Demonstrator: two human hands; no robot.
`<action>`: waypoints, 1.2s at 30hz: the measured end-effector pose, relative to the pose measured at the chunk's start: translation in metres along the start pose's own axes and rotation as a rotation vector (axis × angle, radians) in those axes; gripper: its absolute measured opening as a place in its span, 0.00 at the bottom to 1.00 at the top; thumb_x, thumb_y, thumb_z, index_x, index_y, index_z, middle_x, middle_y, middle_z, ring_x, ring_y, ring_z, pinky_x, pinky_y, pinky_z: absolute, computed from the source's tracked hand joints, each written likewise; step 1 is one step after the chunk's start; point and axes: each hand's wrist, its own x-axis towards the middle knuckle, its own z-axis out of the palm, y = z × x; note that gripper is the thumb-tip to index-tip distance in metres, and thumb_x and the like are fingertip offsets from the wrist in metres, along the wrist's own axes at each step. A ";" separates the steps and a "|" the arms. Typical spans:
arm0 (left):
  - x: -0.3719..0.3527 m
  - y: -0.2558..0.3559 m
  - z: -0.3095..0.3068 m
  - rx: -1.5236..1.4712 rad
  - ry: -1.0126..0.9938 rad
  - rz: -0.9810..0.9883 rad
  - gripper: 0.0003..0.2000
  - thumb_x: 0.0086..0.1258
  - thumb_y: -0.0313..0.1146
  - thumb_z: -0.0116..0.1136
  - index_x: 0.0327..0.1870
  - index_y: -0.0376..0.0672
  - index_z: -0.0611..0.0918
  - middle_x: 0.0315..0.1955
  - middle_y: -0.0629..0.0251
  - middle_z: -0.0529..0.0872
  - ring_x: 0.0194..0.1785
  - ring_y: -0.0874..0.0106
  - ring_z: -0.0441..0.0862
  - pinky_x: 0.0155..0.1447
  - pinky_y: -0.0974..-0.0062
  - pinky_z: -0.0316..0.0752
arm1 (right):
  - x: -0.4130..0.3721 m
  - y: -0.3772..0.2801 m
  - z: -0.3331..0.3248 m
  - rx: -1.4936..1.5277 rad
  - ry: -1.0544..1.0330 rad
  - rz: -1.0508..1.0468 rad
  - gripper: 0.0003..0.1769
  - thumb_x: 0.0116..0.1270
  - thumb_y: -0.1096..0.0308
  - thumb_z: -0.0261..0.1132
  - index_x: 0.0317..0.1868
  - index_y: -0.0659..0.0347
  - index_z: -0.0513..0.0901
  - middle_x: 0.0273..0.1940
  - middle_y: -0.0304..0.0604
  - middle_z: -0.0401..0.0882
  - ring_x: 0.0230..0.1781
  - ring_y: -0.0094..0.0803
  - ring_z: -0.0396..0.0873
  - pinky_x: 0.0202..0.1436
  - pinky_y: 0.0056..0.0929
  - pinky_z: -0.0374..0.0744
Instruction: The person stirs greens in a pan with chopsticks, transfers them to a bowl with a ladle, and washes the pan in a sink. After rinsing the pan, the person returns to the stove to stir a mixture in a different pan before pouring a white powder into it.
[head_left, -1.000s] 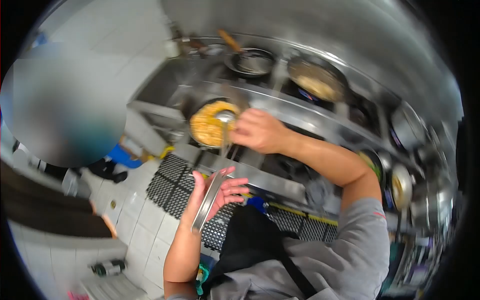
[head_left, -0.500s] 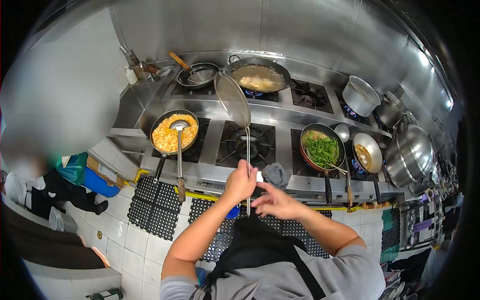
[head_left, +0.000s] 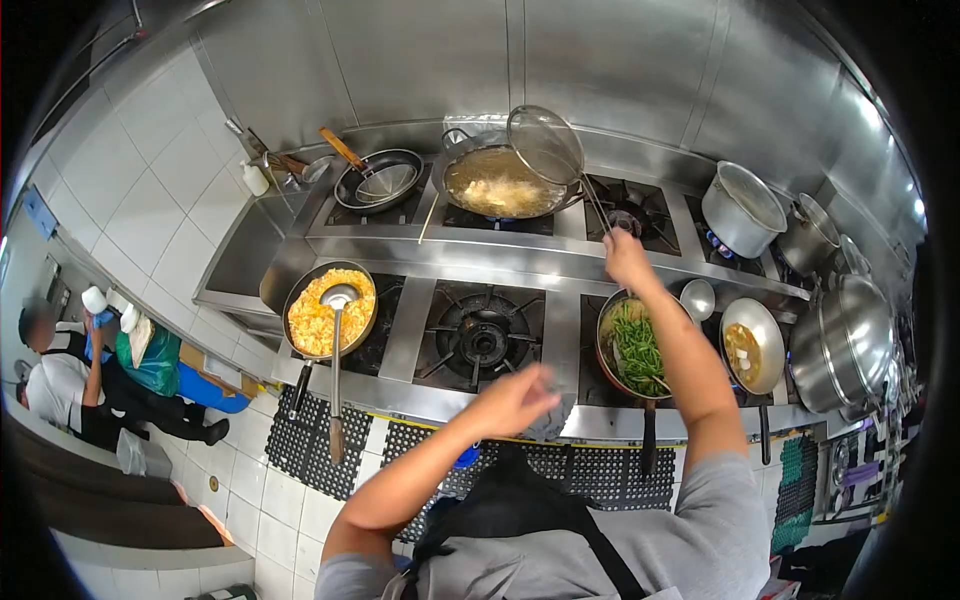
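My right hand [head_left: 628, 262] grips the long handle of a round mesh strainer [head_left: 546, 146]. The strainer's mesh is over the right side of a wok [head_left: 455, 160] at the back of the stove. Pale food [head_left: 498, 192] bubbles in the oil there. My left hand [head_left: 515, 402] hangs above the stove's front edge, holding nothing, its slightly blurred fingers stretched out. Beside and partly below it lies a grey cloth [head_left: 552, 416]. A pan of greens [head_left: 634, 345] sits under my right forearm.
At front left, a pan of scrambled egg [head_left: 328, 312] has a ladle [head_left: 338, 375] resting in it. An unused burner [head_left: 483, 340] is in the middle. Several pots, including a tall pot [head_left: 744, 210], line the right side. Another person [head_left: 65, 385] sits at far left.
My right hand has taken the strainer's handle and carried it forward and right, to the wok's right side. My left hand has let go of the handle. The view has shifted slightly.
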 end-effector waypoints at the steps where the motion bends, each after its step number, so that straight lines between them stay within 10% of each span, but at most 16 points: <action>1: -0.021 -0.014 0.005 -0.052 -0.061 -0.042 0.23 0.70 0.43 0.61 0.59 0.37 0.74 0.44 0.56 0.84 0.49 0.67 0.83 0.55 0.69 0.77 | 0.015 -0.002 -0.003 0.002 -0.012 0.001 0.15 0.74 0.63 0.51 0.42 0.69 0.76 0.27 0.65 0.80 0.22 0.55 0.82 0.27 0.49 0.79; 4: -0.083 -0.085 0.030 -0.380 -0.124 -0.323 0.21 0.73 0.37 0.59 0.61 0.36 0.72 0.48 0.58 0.84 0.53 0.71 0.80 0.60 0.71 0.74 | 0.057 -0.001 -0.002 -0.167 -0.197 0.102 0.16 0.71 0.64 0.53 0.41 0.70 0.79 0.31 0.66 0.82 0.29 0.57 0.83 0.36 0.51 0.81; 6: -0.138 -0.153 0.055 -0.392 0.078 -0.446 0.18 0.72 0.35 0.60 0.58 0.35 0.73 0.43 0.59 0.84 0.47 0.74 0.81 0.54 0.74 0.76 | 0.081 0.021 0.018 -0.393 -0.095 -0.147 0.14 0.67 0.67 0.56 0.40 0.71 0.82 0.35 0.66 0.82 0.38 0.59 0.83 0.44 0.51 0.81; 9: -0.237 -0.237 0.084 -0.182 0.450 -0.735 0.19 0.69 0.38 0.63 0.52 0.32 0.76 0.30 0.64 0.84 0.34 0.75 0.81 0.40 0.77 0.76 | 0.098 0.011 0.014 -0.375 -0.221 0.012 0.13 0.63 0.70 0.56 0.41 0.71 0.83 0.38 0.66 0.83 0.44 0.59 0.82 0.49 0.51 0.80; 12: -0.339 -0.277 0.119 -0.613 0.878 -0.944 0.14 0.70 0.39 0.57 0.30 0.35 0.79 0.17 0.65 0.79 0.21 0.73 0.78 0.23 0.72 0.71 | 0.114 0.035 0.032 -0.503 -0.029 -0.187 0.13 0.68 0.68 0.56 0.38 0.72 0.81 0.32 0.63 0.83 0.30 0.56 0.84 0.34 0.46 0.82; 13: -0.389 -0.300 0.136 0.035 0.640 -0.647 0.14 0.72 0.37 0.53 0.29 0.37 0.79 0.15 0.67 0.77 0.16 0.72 0.74 0.18 0.70 0.68 | 0.116 0.030 0.032 -0.507 -0.032 -0.195 0.13 0.68 0.68 0.56 0.38 0.72 0.81 0.32 0.63 0.83 0.30 0.56 0.84 0.34 0.46 0.82; 15: -0.468 -0.314 0.171 0.796 0.357 -0.642 0.08 0.61 0.36 0.54 0.31 0.42 0.82 0.23 0.66 0.84 0.24 0.67 0.81 0.30 0.61 0.77 | 0.118 0.011 0.025 -0.396 -0.188 0.060 0.11 0.67 0.72 0.54 0.35 0.72 0.80 0.26 0.57 0.82 0.20 0.47 0.82 0.23 0.42 0.80; 16: -0.486 -0.298 0.183 0.538 0.394 -0.868 0.08 0.62 0.36 0.54 0.32 0.42 0.82 0.22 0.66 0.84 0.24 0.67 0.81 0.30 0.61 0.76 | 0.119 0.004 0.023 -0.399 -0.187 0.056 0.11 0.67 0.72 0.54 0.35 0.72 0.80 0.26 0.57 0.82 0.20 0.47 0.82 0.23 0.42 0.80; 21: -0.497 -0.270 0.193 -0.051 0.571 -1.358 0.10 0.65 0.37 0.54 0.34 0.40 0.80 0.22 0.64 0.83 0.23 0.67 0.80 0.26 0.65 0.75 | 0.135 0.001 0.028 0.099 -0.445 0.400 0.12 0.65 0.74 0.52 0.30 0.77 0.76 0.20 0.51 0.78 0.12 0.36 0.74 0.14 0.39 0.74; 28: -0.452 -0.300 0.139 -0.550 0.835 -1.187 0.12 0.71 0.39 0.53 0.37 0.37 0.78 0.21 0.61 0.82 0.21 0.67 0.80 0.22 0.70 0.72 | 0.115 -0.047 0.007 -0.337 -0.179 0.154 0.13 0.63 0.76 0.53 0.25 0.77 0.77 0.20 0.58 0.79 0.15 0.45 0.80 0.18 0.42 0.79; 30: -0.433 -0.301 0.117 -0.692 0.871 -1.164 0.13 0.72 0.39 0.53 0.38 0.36 0.77 0.20 0.60 0.81 0.21 0.66 0.80 0.21 0.71 0.71 | 0.126 -0.024 0.017 -0.529 0.001 -0.207 0.12 0.63 0.75 0.53 0.28 0.77 0.79 0.21 0.58 0.80 0.16 0.46 0.81 0.20 0.42 0.80; 36: -0.425 -0.296 0.086 -0.830 1.041 -1.061 0.15 0.71 0.40 0.55 0.43 0.35 0.75 0.24 0.60 0.83 0.25 0.69 0.82 0.25 0.73 0.73 | 0.100 -0.080 0.024 -0.299 -0.284 0.138 0.11 0.63 0.76 0.54 0.31 0.76 0.81 0.22 0.56 0.81 0.17 0.44 0.82 0.22 0.41 0.81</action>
